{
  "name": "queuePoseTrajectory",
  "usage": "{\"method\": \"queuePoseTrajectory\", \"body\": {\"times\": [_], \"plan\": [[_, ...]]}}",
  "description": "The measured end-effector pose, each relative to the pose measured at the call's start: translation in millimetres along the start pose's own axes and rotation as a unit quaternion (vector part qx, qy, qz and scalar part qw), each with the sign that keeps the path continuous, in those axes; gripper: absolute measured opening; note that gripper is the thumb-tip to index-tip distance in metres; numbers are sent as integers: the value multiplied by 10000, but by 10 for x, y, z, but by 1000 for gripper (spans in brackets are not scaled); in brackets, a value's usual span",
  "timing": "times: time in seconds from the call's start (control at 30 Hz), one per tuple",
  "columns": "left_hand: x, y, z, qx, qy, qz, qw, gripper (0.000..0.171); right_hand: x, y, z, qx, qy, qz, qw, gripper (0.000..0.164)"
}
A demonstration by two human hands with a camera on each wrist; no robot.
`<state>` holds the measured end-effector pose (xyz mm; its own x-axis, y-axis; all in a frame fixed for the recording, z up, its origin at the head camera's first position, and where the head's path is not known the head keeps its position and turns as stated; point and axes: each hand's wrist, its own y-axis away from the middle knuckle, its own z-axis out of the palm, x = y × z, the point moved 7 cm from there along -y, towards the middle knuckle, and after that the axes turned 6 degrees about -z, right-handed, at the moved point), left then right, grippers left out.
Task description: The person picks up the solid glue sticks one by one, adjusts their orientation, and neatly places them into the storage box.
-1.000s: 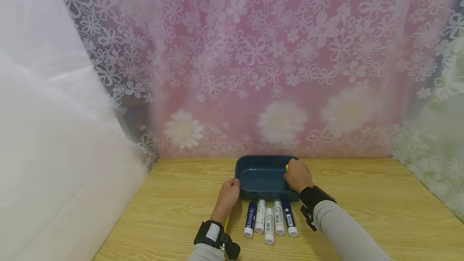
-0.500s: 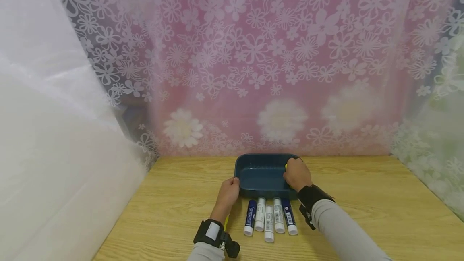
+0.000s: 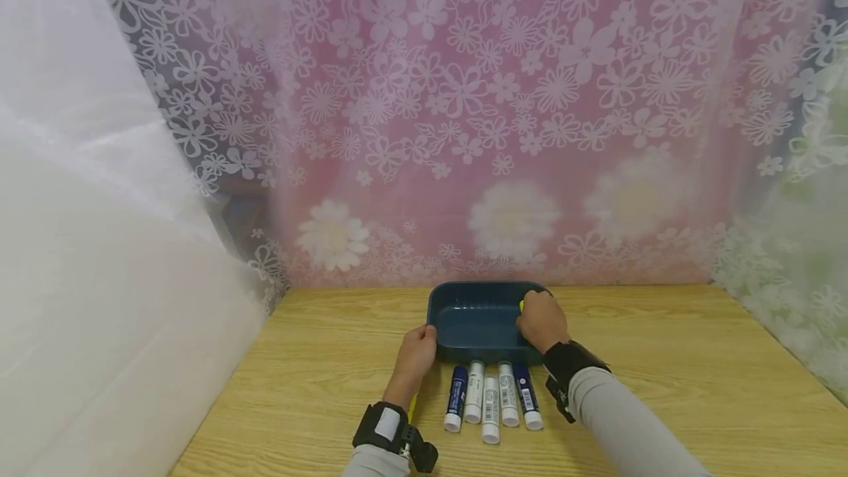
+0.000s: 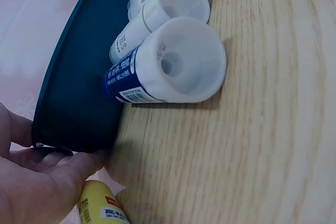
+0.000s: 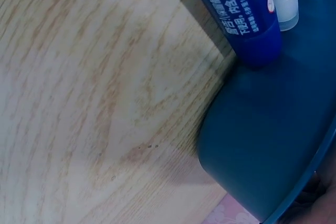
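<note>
Tray (image 3: 473, 326) is resting on the tabletop (image 3: 331, 344), scarcely shifting over the last second, apparently being steadied. Left hand (image 3: 417, 353) is gripping its left end; right hand (image 3: 543, 321) is curling around a yellow item (image 3: 521, 306). Left wrist view is revealing a yellow tube (image 4: 100, 203), barely showing in head view.

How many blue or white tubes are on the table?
5, all before the tray. From left: a blue tube, a white tube, the middle white tube, nearest the person, another white tube, the right-hand blue tube. More could be hidden.
</note>
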<state>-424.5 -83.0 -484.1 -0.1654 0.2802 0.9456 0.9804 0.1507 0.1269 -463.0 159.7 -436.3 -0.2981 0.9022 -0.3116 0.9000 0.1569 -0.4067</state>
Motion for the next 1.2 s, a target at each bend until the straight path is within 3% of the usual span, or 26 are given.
{"method": "queuePoseTrajectory", "body": {"times": [0.87, 1.2], "plan": [[-19, 1, 9, -56, -41, -94, 9999, 44, 61, -23, 85, -100, -209, 140, 9996, 21], [-19, -4, 13, -94, -39, -74, 9999, 44, 65, -22, 63, -32, -183, 116, 9998, 14]]}}
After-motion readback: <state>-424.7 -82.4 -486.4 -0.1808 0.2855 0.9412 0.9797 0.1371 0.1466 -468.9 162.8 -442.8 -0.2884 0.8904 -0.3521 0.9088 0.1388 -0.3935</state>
